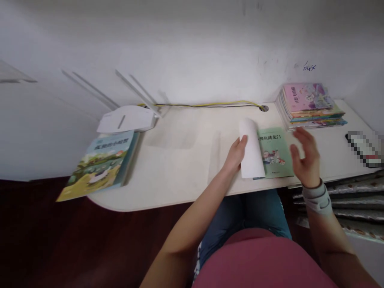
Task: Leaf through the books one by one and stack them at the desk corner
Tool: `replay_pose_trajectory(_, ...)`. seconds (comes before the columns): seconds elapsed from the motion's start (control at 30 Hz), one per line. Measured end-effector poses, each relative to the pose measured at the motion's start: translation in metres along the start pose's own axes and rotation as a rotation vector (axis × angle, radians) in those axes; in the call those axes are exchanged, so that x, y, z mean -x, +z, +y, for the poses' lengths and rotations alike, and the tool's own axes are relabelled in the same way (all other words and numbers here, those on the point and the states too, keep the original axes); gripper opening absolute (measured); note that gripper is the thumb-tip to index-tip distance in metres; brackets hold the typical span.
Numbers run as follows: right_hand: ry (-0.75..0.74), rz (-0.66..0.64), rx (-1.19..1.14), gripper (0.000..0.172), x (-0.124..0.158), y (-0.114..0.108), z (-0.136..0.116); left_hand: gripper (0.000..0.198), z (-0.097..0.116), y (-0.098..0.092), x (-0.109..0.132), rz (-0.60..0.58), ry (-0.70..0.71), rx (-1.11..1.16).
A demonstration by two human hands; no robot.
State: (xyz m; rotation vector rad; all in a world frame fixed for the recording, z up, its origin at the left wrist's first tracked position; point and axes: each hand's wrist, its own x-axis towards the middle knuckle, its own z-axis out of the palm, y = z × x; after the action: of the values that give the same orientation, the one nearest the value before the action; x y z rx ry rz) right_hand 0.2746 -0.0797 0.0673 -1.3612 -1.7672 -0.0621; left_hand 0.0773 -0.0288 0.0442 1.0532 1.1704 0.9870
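Note:
My left hand (236,154) is closed on the left edge of a white cover or sheet (253,154), which curves up and over. Beneath its right side shows a green book page (275,154) with a coloured picture and printed characters; together they look like one thin book lying on the white table (177,160). Just to the right of the book, my right hand (307,158) hovers with thumb and fingers apart, holding nothing. A grey band (317,198) is round my right wrist.
A pile of thin books (309,98) stands at the back right, with a blurred phone-like object (364,150) near it. On the left, blue-and-yellow books (99,164) overhang the rounded table edge, before a white router (126,119). A yellow cable (216,104) runs along the wall.

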Motion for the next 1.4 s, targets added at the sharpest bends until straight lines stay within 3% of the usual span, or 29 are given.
replay_pose_trajectory(0.13, -0.159, -0.498, 0.046, 0.062, -0.016, 0.039, -0.02, 0.06, 0.0, 0.004, -0.003, -0.081, 0.05, 0.035)
replay_pose_trajectory(0.2, -0.168, -0.642, 0.073, 0.07, -0.016, 0.058, -0.018, 0.067, -0.003, -0.006, -0.003, -0.095, 0.12, -0.118)
replay_pose_trajectory(0.27, -0.169, -0.703, 0.112, 0.072, -0.014, 0.069, -0.012, 0.069, -0.009, -0.027, -0.003, -0.086, 0.237, -0.421)
replay_pose_trajectory(0.33, -0.183, -0.713, 0.161, 0.071, -0.01, 0.072, -0.008, 0.064, -0.018, -0.055, -0.002, -0.034, 0.345, -0.812)
replay_pose_trajectory(0.43, -0.221, -0.729, 0.224, 0.066, -0.008, 0.072, -0.008, 0.062, -0.034, -0.092, 0.001, 0.026, 0.35, -1.275)
replay_pose_trajectory(0.57, -0.279, -0.745, 0.268, 0.062, -0.01, 0.081, -0.019, 0.063, -0.046, -0.114, 0.008, 0.035, 0.331, -1.468)
replay_pose_trajectory(0.77, -0.265, -0.74, 0.324, 0.056, -0.011, 0.099, -0.037, 0.064, -0.043, -0.11, 0.015, 0.062, 0.308, -1.464)
replay_pose_trajectory(1.03, -0.278, -0.677, 0.321, 0.055, -0.004, 0.106, -0.041, 0.066, -0.046, -0.112, 0.016, 0.081, 0.329, -1.44)
replay_pose_trajectory(1.2, -0.287, -0.681, 0.335, 0.054, -0.001, 0.108, -0.043, 0.074, -0.043, -0.103, 0.018, 0.106, 0.348, -1.462)
replay_pose_trajectory(1.4, -0.256, -0.696, 0.264, 0.043, -0.013, 0.107, -0.046, 0.065, -0.041, -0.09, 0.021, -0.076, 0.472, -1.525)
